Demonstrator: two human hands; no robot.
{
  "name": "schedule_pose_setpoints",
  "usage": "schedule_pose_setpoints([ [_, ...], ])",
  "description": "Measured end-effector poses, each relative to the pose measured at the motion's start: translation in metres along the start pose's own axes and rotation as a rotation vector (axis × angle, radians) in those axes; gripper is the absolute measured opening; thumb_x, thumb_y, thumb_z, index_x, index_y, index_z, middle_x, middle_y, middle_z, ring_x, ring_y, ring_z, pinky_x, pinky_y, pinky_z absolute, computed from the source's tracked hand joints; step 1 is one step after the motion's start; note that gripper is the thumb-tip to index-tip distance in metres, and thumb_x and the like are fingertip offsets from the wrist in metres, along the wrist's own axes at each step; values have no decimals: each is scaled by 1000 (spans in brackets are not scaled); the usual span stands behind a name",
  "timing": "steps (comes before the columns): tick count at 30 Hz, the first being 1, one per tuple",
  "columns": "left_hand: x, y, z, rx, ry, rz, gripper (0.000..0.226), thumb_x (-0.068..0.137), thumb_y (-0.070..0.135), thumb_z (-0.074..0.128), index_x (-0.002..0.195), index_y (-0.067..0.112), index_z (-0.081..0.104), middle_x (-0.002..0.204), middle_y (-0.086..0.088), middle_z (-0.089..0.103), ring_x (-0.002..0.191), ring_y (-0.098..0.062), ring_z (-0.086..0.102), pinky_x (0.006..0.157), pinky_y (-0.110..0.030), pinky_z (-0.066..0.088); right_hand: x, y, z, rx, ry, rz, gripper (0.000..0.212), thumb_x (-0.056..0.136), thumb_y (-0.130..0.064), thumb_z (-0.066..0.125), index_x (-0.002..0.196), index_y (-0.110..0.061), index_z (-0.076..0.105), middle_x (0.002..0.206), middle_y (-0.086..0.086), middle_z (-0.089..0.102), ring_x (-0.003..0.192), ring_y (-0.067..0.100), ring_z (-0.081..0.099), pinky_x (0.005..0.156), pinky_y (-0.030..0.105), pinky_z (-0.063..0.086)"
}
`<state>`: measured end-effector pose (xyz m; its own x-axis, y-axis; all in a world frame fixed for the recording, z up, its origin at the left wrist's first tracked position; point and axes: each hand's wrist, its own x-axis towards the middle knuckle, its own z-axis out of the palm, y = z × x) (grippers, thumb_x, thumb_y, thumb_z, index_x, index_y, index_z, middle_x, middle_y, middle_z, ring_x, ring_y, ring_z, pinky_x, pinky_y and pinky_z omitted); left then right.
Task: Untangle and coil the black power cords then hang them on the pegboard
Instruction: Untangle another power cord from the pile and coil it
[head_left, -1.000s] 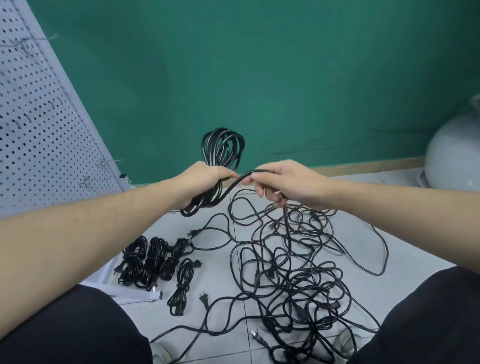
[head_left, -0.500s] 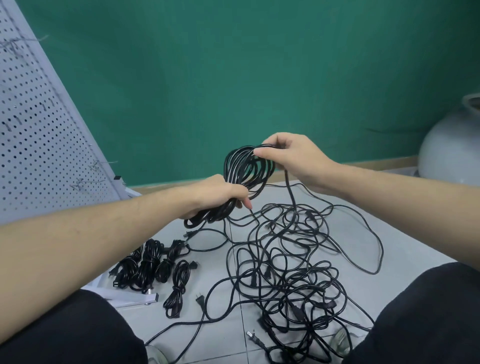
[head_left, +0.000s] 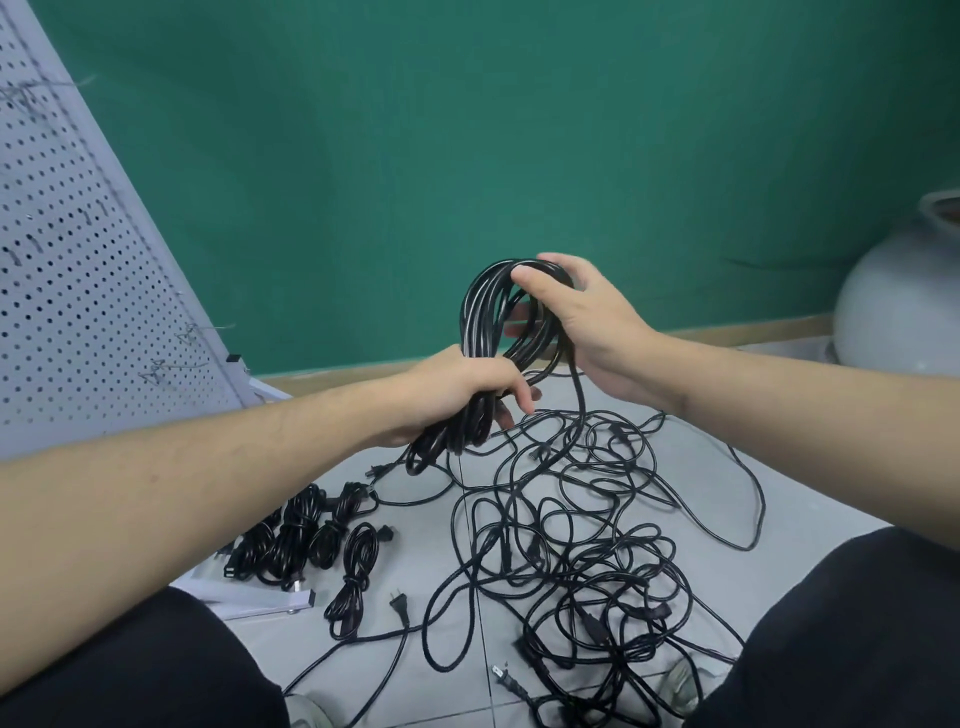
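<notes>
Left hand (head_left: 462, 387) closed around the waist of a partly wound coil of glossy black power cord (head_left: 491, 332), fingers curled over the bunched strands; the coil's lower loops hang out below the fist. Right hand (head_left: 587, 322) grips the top arc of the same coil, thumb over the outer strands, fingertips curled in behind. Coil held upright in the air, between the two hands, above the floor. One strand drops from the coil beside the right wrist into the loose tangle of black cords (head_left: 582, 545) sprawled over the pale grey tiled floor (head_left: 810, 499), several plug ends showing among the loops. Left of the tangle, a row of small finished bundles of black cord (head_left: 306, 535) lies on the floor, one more bundle just beside them, closer to the tangle. White perforated metal pegboard (head_left: 67, 270) leans at far left, a few wire hooks on it. Green wall (head_left: 467, 130) behind. Rounded grey ceramic jar (head_left: 904, 301) at right edge. Black-trousered knees frame the lower corners.
</notes>
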<state>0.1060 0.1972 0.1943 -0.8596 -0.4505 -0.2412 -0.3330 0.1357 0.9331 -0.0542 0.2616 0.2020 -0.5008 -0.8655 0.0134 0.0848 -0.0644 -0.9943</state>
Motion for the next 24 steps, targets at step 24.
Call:
schedule_pose_setpoints([
  [24,15,8,1,-685,228,118,24,71,20,56,70,7,75,74,-6,52,61,-20,49,62,-32,46,-7,34,3,-162,-296,394,31,99,-27,34,90,-20,63,87,0,67,100,25,60,94,47,45],
])
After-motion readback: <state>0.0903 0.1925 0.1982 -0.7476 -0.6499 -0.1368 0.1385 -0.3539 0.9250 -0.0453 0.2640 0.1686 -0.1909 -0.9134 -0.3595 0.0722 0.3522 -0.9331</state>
